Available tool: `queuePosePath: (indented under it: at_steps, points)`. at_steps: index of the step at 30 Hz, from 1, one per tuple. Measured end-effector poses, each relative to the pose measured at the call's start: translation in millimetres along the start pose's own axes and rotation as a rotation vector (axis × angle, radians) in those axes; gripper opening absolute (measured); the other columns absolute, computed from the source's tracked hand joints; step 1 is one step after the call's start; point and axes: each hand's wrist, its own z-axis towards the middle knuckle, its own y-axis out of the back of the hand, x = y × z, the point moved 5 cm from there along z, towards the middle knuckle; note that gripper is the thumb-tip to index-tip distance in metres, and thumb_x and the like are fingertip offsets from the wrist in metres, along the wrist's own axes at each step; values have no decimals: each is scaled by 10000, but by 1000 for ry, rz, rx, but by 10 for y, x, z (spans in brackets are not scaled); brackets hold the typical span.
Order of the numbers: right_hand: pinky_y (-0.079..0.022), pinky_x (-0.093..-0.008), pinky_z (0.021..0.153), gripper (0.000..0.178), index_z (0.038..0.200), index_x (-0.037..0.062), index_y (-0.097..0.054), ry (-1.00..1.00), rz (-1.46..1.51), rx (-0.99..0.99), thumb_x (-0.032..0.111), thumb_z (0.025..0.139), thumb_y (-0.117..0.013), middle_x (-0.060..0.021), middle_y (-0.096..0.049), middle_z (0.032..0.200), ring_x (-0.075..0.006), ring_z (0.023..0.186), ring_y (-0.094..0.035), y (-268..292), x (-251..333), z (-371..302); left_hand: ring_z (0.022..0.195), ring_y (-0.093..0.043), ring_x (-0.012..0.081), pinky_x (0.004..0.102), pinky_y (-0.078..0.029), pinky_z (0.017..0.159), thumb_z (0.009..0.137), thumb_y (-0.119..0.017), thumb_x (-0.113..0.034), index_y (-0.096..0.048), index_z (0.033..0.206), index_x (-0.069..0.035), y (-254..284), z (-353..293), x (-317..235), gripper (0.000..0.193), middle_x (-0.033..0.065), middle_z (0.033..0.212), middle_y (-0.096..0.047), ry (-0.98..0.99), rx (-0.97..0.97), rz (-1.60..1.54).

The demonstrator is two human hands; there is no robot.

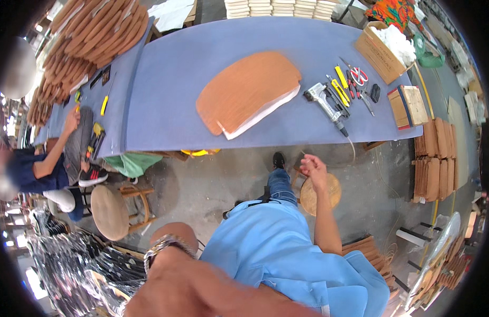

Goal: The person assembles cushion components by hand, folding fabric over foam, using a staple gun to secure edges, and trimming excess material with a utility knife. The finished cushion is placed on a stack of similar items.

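Note:
My left hand is very close and blurred at the bottom, with a metal watch or bracelet on the wrist. Its fingers cannot be made out. Beyond the near edge of the blue-topped table, over a round wooden stool, my right hand hangs with loosely bent fingers; nothing clear is in it. A brown curved panel with a white lower edge lies on the table. To its right rest a staple gun with an air hose, yellow cutters and red-handled scissors.
A cardboard box with white stuffing and a small box stand at the table's right. Brown panels are stacked at far left, more at right. A person sits at left, near a padded stool.

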Motion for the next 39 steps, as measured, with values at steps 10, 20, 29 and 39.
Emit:
queuePosePath:
  at_steps: [10, 20, 29, 39]
  points:
    - [-561, -264, 739, 331, 1335, 50, -634, 58, -301, 40, 190, 1036, -637, -84, -731, 1145, -128, 947, -686, 17, 901, 2001, 1202, -670, 305, 437, -497, 1053, 1083, -513, -367, -634, 1383, 43, 109, 953, 1588, 522, 225, 1329, -685, 133, 14, -10]
    - [-559, -411, 870, 296, 1052, 29, -723, 242, -525, -42, 269, 886, -678, -144, -753, 1092, -295, 990, -711, -79, 1234, 2576, 1235, -652, 323, 434, -550, 1018, 1078, -531, -417, -446, 1526, 35, 2867, -2935, 3253, 642, 200, 1428, -625, 1285, -1066, 648]
    - [-628, -382, 658, 460, 1103, 15, -696, -239, -170, 727, 455, 1070, -563, -138, -744, 1019, -223, 818, -736, -1436, 1102, 1913, 1213, -657, 303, 441, -548, 1010, 1040, -585, -482, -503, 1479, 21, 2156, -3607, 4551, 672, 177, 1381, -647, 1585, -1451, 18]
    - [-626, -356, 577, 687, 1027, -65, -715, -222, -150, 751, 608, 1022, -576, -152, -726, 870, -230, 705, -735, -1642, 1472, 1682, 1202, -662, 301, 442, -551, 1003, 1032, -597, -483, -513, 1465, 20, 2087, -3324, 4792, 669, 173, 1371, -650, 1405, -1525, -178]
